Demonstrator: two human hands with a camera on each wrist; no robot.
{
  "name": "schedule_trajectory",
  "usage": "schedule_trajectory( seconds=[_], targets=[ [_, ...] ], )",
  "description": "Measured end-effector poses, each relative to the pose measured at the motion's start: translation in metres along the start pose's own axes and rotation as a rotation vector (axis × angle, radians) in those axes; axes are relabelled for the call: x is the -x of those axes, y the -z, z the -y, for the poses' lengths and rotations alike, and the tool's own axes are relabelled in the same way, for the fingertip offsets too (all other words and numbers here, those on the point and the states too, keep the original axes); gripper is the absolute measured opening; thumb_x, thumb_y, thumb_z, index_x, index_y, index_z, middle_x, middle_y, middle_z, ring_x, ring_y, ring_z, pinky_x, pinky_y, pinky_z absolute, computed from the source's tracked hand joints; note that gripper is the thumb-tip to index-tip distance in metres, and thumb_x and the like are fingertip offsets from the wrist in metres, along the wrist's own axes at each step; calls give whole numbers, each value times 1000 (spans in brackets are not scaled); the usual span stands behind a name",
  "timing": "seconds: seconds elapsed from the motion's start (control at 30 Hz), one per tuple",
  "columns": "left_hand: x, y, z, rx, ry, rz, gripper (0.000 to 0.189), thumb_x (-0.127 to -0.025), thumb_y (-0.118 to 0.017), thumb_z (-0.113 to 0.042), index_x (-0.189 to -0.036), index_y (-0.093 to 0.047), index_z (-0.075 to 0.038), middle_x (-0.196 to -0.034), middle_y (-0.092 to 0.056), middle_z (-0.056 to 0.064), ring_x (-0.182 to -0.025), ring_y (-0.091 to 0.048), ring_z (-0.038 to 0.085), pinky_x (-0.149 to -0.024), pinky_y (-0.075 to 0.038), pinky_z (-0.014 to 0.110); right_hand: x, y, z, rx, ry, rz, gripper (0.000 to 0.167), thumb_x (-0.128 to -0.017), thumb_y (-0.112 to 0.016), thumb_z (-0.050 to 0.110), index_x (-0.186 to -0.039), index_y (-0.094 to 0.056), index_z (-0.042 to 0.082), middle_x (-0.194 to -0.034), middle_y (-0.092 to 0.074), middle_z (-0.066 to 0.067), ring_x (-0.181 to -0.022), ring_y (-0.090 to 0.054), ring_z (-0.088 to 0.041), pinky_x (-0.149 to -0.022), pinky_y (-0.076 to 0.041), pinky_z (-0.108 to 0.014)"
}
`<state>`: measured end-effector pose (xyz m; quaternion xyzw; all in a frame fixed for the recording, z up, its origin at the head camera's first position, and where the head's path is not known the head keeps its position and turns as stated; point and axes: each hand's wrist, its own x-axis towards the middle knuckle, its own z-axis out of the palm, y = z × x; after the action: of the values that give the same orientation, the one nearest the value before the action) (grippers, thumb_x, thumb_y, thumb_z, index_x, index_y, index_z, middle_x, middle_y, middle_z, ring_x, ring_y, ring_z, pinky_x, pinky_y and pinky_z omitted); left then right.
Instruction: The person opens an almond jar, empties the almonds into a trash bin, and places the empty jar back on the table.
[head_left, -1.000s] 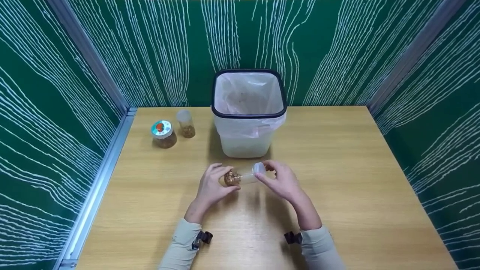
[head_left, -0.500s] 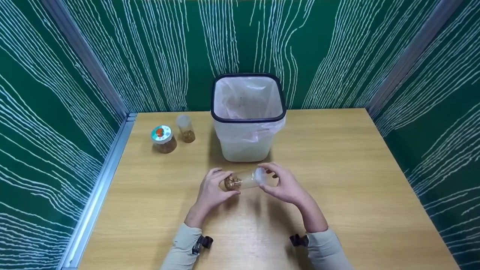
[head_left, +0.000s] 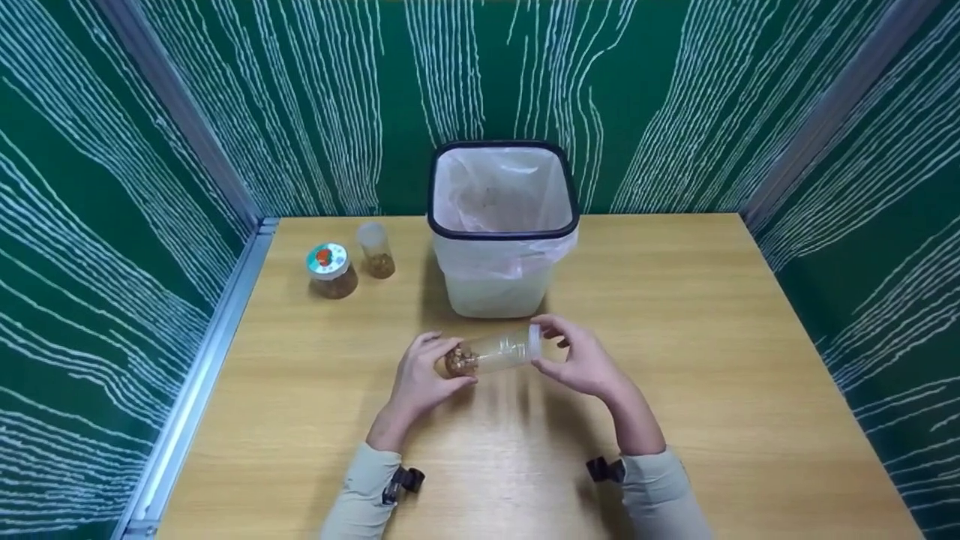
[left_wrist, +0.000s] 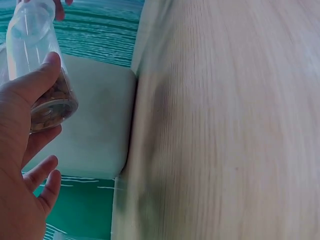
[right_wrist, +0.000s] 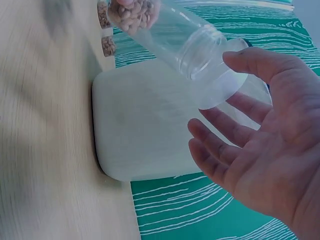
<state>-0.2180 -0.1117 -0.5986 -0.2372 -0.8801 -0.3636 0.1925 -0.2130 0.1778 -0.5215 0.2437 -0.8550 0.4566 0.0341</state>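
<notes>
Toward six o'clock of the bin point(head_left: 495, 291), the left hand point(head_left: 421, 375) gripped the tilted jar point(head_left: 499, 352) near its base; the right hand point(head_left: 583, 363) pinched its lid point(head_left: 535, 343). Probably light, stiff, slick, it suited a base hold.

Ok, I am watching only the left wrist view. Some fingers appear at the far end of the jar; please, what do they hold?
Observer: The right hand pinches a translucent lid at the mouth of the jar.
Operator: Thank you. And the pale container, is it open on top?
Observer: Yes, the head view shows a plastic bag lining its open top.
Operator: Does anything else stand near it?
Observer: Yes, to its left in the head view: a short jar and a taller jar.
</notes>
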Motion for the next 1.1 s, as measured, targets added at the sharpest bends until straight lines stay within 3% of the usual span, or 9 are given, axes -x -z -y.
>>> schedule_trajectory(
  seconds=[0.2,0.43,0.63,0.77,1.1],
  targets=[
    [1,-1,-2,11,14,-4,63,-63,-90,-43,-116,-71,-16,-112,-69,-3,-116,-53,25,-103,-37,40,4,2,-5,-49,-50,-37,53,-74,-78,1,-120,-51,0,-109,-61,-8,-103,-57,-24,-80,-49,-45],
    [3,-2,-2,27,1,0,63,-65,-88,-44,-117,-70,-11,-114,-69,0,-115,-55,31,-101,-39,44,10,3,-15,-28,-60,-118,67,-71,-75,-2,-133,-53,3,-119,-62,-10,-108,-56,-25,-80,-50,-44],
    [5,-1,-3,21,3,-4,66,-66,-86,-50,-118,-70,-12,-115,-69,0,-115,-54,27,-101,-40,43,16,6,-23,-66,-142,-187,62,-66,-72,-10,-124,-57,4,-118,-63,-9,-111,-55,-26,-84,-47,-45],
    [6,-2,-2,28,3,-9,66,-66,-86,-50,-118,-70,-13,-114,-69,0,-115,-55,28,-101,-40,42,18,9,-28,-83,-172,-212,65,-65,-71,-12,-126,-52,1,-121,-62,-12,-114,-55,-28,-88,-47,-45],
    [8,-6,-2,15,28,15,64,-66,-86,-48,-118,-70,-13,-113,-69,-1,-116,-52,24,-100,-41,41,15,19,-38,30,-283,-233,58,-74,-83,10,-125,-57,0,-125,-57,-18,-113,-52,-35,-90,-46,-52]
  ],
)
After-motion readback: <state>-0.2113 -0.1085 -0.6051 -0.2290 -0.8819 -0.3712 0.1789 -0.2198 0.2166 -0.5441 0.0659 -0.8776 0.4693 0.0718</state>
